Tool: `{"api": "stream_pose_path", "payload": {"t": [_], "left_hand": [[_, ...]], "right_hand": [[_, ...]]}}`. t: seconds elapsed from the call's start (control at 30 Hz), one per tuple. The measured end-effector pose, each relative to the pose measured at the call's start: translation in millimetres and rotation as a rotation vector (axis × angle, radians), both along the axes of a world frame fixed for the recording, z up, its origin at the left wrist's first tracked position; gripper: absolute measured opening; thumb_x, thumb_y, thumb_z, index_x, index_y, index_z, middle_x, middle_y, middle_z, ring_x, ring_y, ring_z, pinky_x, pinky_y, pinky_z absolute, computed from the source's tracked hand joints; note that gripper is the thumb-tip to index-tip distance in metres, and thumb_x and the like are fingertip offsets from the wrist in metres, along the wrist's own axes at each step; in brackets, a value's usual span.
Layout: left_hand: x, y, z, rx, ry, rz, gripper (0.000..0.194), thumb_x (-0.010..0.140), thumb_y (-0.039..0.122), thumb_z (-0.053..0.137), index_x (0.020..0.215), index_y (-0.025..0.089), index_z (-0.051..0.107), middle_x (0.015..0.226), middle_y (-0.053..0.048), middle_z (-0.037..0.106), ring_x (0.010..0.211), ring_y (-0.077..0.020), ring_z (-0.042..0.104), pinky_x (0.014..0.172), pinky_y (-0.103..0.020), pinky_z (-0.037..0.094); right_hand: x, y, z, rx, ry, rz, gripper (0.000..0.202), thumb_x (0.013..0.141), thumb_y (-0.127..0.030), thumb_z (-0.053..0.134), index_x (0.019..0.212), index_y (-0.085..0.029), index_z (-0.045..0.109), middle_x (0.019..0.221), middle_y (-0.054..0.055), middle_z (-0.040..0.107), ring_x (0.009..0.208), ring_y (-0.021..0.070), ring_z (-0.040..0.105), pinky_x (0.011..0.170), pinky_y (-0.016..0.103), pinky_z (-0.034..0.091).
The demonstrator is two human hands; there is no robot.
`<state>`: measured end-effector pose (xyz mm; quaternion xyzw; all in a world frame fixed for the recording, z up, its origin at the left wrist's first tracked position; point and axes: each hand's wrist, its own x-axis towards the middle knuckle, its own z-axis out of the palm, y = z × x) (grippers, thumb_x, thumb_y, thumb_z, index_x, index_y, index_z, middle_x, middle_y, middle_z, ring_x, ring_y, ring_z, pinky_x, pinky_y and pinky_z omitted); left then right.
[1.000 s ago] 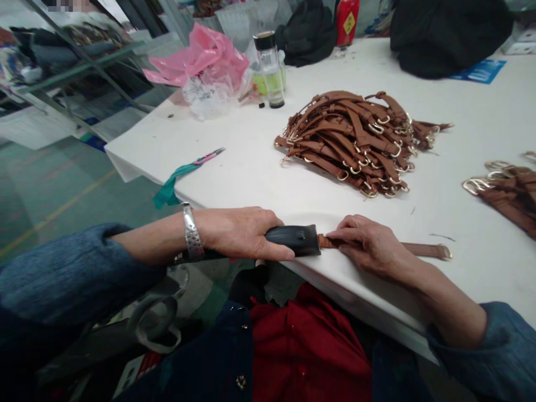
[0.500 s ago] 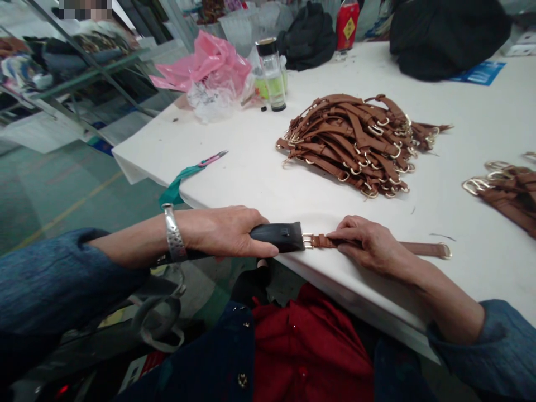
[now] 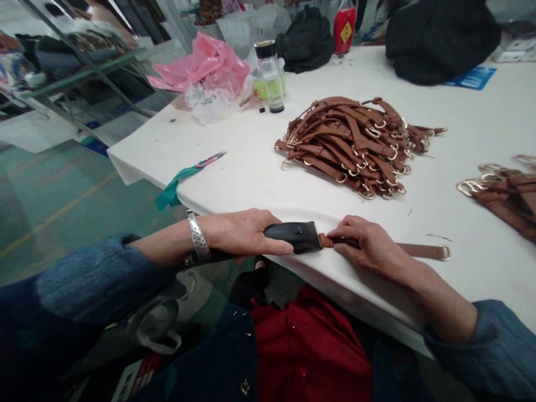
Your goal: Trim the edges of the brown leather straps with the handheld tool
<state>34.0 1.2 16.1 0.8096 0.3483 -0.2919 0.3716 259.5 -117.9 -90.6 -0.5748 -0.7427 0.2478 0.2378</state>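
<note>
My left hand (image 3: 247,233) is wrapped round a black handheld tool (image 3: 295,237) at the table's front edge. The tool's square front end meets the near end of a brown strap (image 3: 421,250) and covers the buckle there. My right hand (image 3: 364,243) pinches that strap between thumb and fingers, just right of the tool. The strap's other end, with a gold-coloured ring, lies on the white table (image 3: 234,184). Behind my hands lies a heap of brown straps (image 3: 347,142) with gold-coloured rings.
More brown straps (image 3: 508,192) lie at the right. Pink-handled snips (image 3: 209,161) with a teal cloth (image 3: 173,187) lie at the left edge. Farther back are a pink bag (image 3: 218,61), a glass bottle (image 3: 272,84), a red container (image 3: 344,30) and a black bag (image 3: 439,42).
My left hand has moved right with the black tool, whose front end now covers the buckle that showed before. My right hand keeps its pinch on the strap.
</note>
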Motion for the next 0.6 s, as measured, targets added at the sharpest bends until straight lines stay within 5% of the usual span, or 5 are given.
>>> {"api": "stream_pose_path", "payload": {"t": [0.3, 0.6], "left_hand": [[-22.6, -6.2, 4.6, 0.113, 0.012, 0.012, 0.051, 0.077, 0.065, 0.047, 0.091, 0.018, 0.061, 0.06, 0.0, 0.06, 0.047, -0.0137, 0.054, 0.043, -0.022, 0.037], [-27.8, -0.5, -14.2, -0.021, -0.056, 0.11, 0.058, 0.076, 0.07, 0.044, 0.087, 0.015, 0.058, 0.057, -0.002, 0.059, 0.045, -0.015, 0.055, 0.041, -0.023, 0.04]], "right_hand": [[-2.6, -2.4, -1.2, 0.043, -0.052, -0.027, 0.023, 0.084, -0.023, 0.055, 0.103, -0.025, 0.068, 0.088, 0.005, 0.06, 0.082, 0.0168, 0.055, 0.07, 0.028, 0.044], [-14.7, -4.2, -2.6, 0.26, -0.141, -0.017, 0.031, 0.081, -0.024, 0.059, 0.111, -0.022, 0.062, 0.103, 0.007, 0.061, 0.089, 0.0185, 0.054, 0.074, 0.03, 0.043]]}}
